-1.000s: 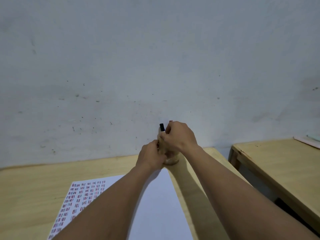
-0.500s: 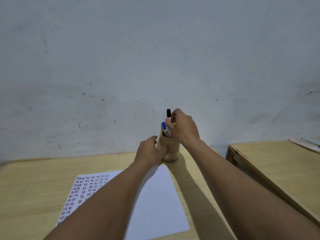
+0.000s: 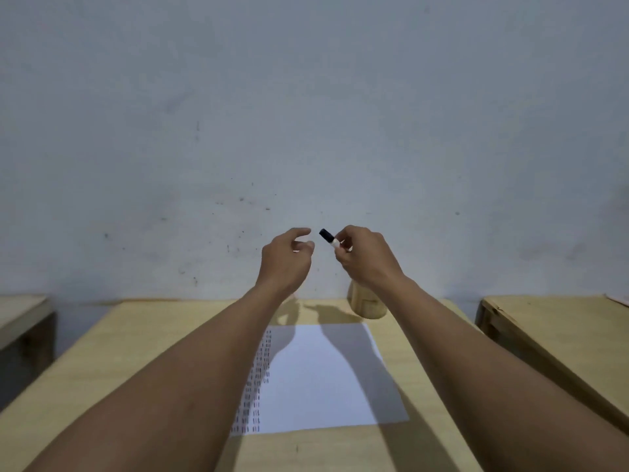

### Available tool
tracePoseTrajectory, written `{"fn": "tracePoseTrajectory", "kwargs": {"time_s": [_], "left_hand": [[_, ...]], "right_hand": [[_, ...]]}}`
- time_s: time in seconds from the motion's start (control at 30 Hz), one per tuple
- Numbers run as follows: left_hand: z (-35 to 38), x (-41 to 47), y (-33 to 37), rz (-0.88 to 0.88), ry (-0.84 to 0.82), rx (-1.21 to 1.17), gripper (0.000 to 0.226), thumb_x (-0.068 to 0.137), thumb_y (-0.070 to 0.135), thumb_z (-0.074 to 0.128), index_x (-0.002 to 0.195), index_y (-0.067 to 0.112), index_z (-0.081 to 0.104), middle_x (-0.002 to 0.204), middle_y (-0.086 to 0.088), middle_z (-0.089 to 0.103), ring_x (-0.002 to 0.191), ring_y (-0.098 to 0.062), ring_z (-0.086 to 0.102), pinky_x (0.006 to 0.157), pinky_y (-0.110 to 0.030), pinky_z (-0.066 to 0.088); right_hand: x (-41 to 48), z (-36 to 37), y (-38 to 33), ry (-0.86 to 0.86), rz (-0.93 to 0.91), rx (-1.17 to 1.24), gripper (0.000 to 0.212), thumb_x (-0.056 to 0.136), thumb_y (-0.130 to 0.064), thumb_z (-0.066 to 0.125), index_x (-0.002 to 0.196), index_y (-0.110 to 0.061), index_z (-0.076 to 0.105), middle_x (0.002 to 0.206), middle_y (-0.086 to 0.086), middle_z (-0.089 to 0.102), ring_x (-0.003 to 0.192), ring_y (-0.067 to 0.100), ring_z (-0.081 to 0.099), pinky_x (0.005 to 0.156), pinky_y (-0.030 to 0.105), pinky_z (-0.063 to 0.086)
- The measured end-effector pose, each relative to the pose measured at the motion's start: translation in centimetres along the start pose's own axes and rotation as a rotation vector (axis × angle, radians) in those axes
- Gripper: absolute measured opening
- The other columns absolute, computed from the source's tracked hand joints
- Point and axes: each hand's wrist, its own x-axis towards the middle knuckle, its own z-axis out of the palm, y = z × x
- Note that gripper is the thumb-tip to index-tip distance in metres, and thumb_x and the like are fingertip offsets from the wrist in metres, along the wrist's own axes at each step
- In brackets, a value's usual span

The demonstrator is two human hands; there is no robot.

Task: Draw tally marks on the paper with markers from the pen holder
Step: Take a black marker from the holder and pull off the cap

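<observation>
My right hand (image 3: 366, 258) is raised above the table and holds a white marker with a black cap (image 3: 329, 238), the cap pointing up and left. My left hand (image 3: 286, 258) hovers just left of the cap, fingers spread and curled, holding nothing. A small gap separates its fingertips from the cap. The wooden pen holder (image 3: 366, 304) stands at the table's far edge, partly hidden behind my right wrist. White paper (image 3: 326, 379) lies on the table (image 3: 136, 352) below my arms, with columns of tally marks along its left part, partly covered by my left forearm.
A grey wall rises right behind the table. A second wooden table (image 3: 558, 338) stands to the right across a narrow gap. Another table's corner (image 3: 20, 315) shows at the far left.
My right hand has pulled the black-capped marker out of the holder and lifted it. My left hand let go of the holder and rose toward the cap. The view has tilted and shifted.
</observation>
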Motion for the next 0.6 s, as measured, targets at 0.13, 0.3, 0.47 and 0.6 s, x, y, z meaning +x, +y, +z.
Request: {"fn": "tracePoseTrajectory", "kwargs": {"time_s": [0.13, 0.3, 0.47, 0.6], "left_hand": [[-2.3, -0.8, 0.2, -0.04, -0.054, -0.121, 0.024, 0.091, 0.024, 0.065, 0.114, 0.023, 0.073, 0.091, -0.001, 0.077, 0.085, -0.017, 0.075, 0.083, -0.041, 0.061], [-3.8, -2.0, 0.1, -0.067, -0.085, -0.176, 0.014, 0.088, 0.019, 0.072, 0.101, 0.013, 0.074, 0.088, -0.007, 0.078, 0.086, -0.022, 0.075, 0.076, -0.038, 0.061], [-4.6, -2.6, -0.2, -0.095, -0.092, -0.21, 0.005, 0.089, 0.01, 0.071, 0.093, 0.01, 0.073, 0.088, -0.011, 0.078, 0.087, -0.024, 0.076, 0.079, -0.037, 0.062], [-5.0, -2.8, -0.4, -0.106, -0.036, -0.266, 0.005, 0.09, 0.008, 0.068, 0.091, 0.007, 0.073, 0.089, -0.015, 0.077, 0.086, -0.025, 0.076, 0.081, -0.039, 0.062]], "right_hand": [[-1.4, 0.8, -1.8, -0.053, -0.023, -0.024, 0.019, 0.097, -0.023, 0.058, 0.107, -0.019, 0.073, 0.097, 0.0, 0.074, 0.092, 0.024, 0.066, 0.08, 0.041, 0.056], [-2.7, 1.4, -3.2, -0.081, -0.039, -0.065, 0.022, 0.098, -0.023, 0.056, 0.109, -0.018, 0.075, 0.099, 0.0, 0.075, 0.095, 0.022, 0.066, 0.069, 0.035, 0.044], [-3.6, 2.0, -4.0, -0.041, -0.078, -0.103, 0.021, 0.1, -0.03, 0.056, 0.112, -0.024, 0.072, 0.106, 0.001, 0.067, 0.092, 0.024, 0.066, 0.06, 0.031, 0.042], [-3.9, 2.3, -4.6, -0.009, -0.06, -0.181, 0.023, 0.102, -0.036, 0.052, 0.117, -0.028, 0.068, 0.106, 0.001, 0.067, 0.089, 0.026, 0.067, 0.059, 0.031, 0.038]]}}
